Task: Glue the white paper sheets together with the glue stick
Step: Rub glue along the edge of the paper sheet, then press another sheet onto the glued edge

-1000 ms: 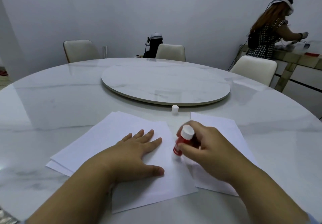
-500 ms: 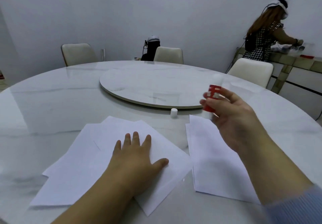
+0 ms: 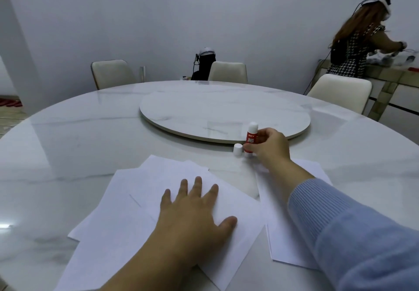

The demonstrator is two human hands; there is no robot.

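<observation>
Nearest, the left hand [image 3: 195,209] lies flat and spread on the top sheet of the paper pile [image 3: 136,211], holding nothing in its grip, while a second pile [image 3: 285,234] sits just beside it to the right. A second ago the right hand [image 3: 269,148] was rubbing the glue stick [image 3: 251,137] on that top sheet; now it has carried the stick beyond the paper and stands it upright on the tabletop [image 3: 79,136], touching the loose cap [image 3: 237,149]. The right grip is closed around the stick, so gluing looks done and capping or pressing likely follows
</observation>
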